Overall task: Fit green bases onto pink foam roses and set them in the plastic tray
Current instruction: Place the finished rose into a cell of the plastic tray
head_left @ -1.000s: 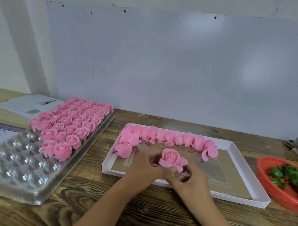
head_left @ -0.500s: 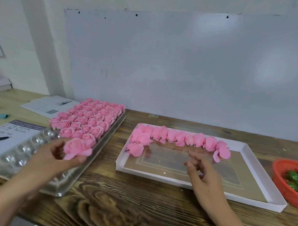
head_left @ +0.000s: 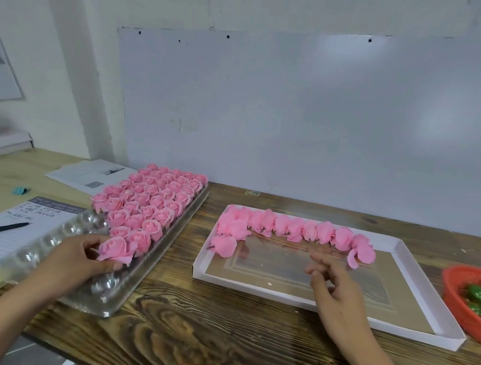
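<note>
My left hand grips a pink foam rose and holds it down at a cell of the clear plastic tray, next to the rows of several roses that stand in it. My right hand hovers with relaxed fingers and nothing in it over the white cardboard box. A line of loose pink roses lies along the box's far side. Green bases lie in an orange basket at the right edge.
Papers and a lined sheet with a black pen lie left of the tray. A small teal object sits on the light tabletop. A white wall board stands behind the wooden table.
My left hand carried the rose from the box over to the tray and lowered it onto a cell. My right hand let go and stays above the box.
</note>
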